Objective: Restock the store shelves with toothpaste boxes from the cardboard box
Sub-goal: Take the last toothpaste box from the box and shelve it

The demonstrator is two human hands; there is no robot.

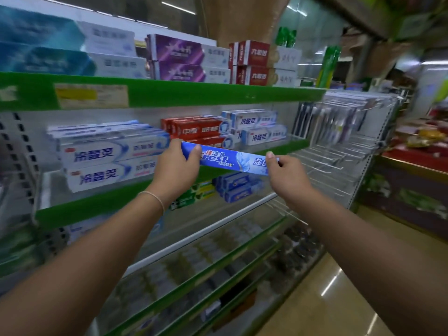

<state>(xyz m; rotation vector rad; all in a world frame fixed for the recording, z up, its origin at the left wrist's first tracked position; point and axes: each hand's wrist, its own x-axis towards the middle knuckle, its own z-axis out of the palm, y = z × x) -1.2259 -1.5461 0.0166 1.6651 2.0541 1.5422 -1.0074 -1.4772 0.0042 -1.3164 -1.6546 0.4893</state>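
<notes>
Hands — left hand (178,161), right hand (284,169) — pinch blue toothpaste box (230,159) ends before green shelf edge (286,147).

Both hands (178,163) (288,173) hold a blue toothpaste box (232,160) before shelves (169,93).

Blue toothpaste box (230,160) held lengthwise, slightly tilted, before middle shelf (97,204).

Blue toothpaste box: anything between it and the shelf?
Nothing visible blocks it. The left hand and right hand hold the blue toothpaste box by its ends before the middle shelf; red boxes sit behind it, with a gap beside the white boxes.
</notes>
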